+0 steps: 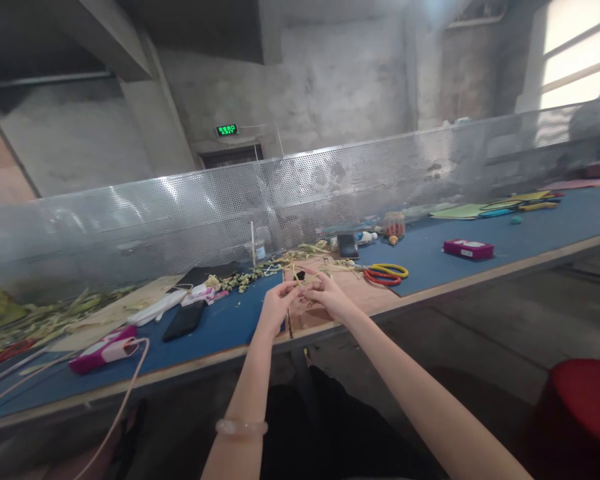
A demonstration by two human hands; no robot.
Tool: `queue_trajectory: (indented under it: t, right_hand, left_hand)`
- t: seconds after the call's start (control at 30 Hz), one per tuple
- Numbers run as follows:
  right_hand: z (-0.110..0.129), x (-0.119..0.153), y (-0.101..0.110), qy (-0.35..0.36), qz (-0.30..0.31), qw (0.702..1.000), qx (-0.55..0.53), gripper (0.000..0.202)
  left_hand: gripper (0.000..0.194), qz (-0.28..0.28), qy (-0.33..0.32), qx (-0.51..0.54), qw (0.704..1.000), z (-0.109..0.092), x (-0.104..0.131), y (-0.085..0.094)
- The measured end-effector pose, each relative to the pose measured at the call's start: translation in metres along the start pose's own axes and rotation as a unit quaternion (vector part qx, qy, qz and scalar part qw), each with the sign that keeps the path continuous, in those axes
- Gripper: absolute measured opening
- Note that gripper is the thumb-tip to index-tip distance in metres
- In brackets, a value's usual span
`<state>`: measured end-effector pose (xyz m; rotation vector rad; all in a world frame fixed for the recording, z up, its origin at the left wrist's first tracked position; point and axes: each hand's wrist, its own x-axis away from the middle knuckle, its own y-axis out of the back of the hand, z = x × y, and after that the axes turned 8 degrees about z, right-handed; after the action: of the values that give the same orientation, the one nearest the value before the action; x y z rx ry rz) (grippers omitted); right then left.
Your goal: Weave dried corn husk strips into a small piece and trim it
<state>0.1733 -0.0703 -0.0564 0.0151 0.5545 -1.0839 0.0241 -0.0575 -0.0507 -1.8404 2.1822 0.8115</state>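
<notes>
My left hand (279, 305) and my right hand (329, 297) meet over a light-wood board at the table's front edge. Their fingertips pinch a small piece with a thin pale yellow-green strip (295, 271) standing up from it. Much of that piece is hidden by the fingers, and its kind is unclear. A small black item (301, 275) shows just behind the fingertips. To the right of my right hand lie scissors (387, 273) with red and yellow handles. Pale dried strips (307, 251) are heaped behind the hands.
Left on the blue table are a black phone (185, 321), a magenta box (103, 349) with a pink cable, and scattered pale strips. Another magenta box (469, 249) lies right. A perforated metal screen (200, 207) runs behind. A red stool (583, 400) stands lower right.
</notes>
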Motion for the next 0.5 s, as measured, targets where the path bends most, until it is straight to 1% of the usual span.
queue_trajectory:
  t: [0.1, 0.27, 0.33, 0.4, 0.5]
  right_hand:
    - [-0.0006, -0.0011, 0.0011, -0.006, 0.01, 1.0, -0.002, 0.066]
    - [-0.0032, -0.0036, 0.0027, -0.001, 0.023, 1.0, 0.014, 0.067]
    - [-0.002, -0.0033, 0.0013, -0.007, 0.024, 1.0, 0.011, 0.065]
    - [0.0005, -0.0025, -0.0011, -0.023, 0.012, 1.0, 0.009, 0.059]
    - [0.0032, -0.0025, -0.0031, -0.045, -0.037, 0.998, 0.01, 0.039]
  left_hand:
    - [0.029, -0.005, 0.014, 0.026, 1.0, -0.0013, 0.0016, -0.0011]
    - [0.025, -0.024, 0.028, 0.041, 0.998, -0.0054, 0.0037, -0.0031]
    - [0.025, -0.023, 0.038, 0.053, 0.998, -0.0065, 0.0037, -0.0037]
    - [0.026, -0.01, 0.045, 0.067, 0.997, -0.0071, 0.0035, -0.004]
    - [0.027, 0.013, 0.045, 0.085, 0.995, -0.0076, 0.0039, -0.004]
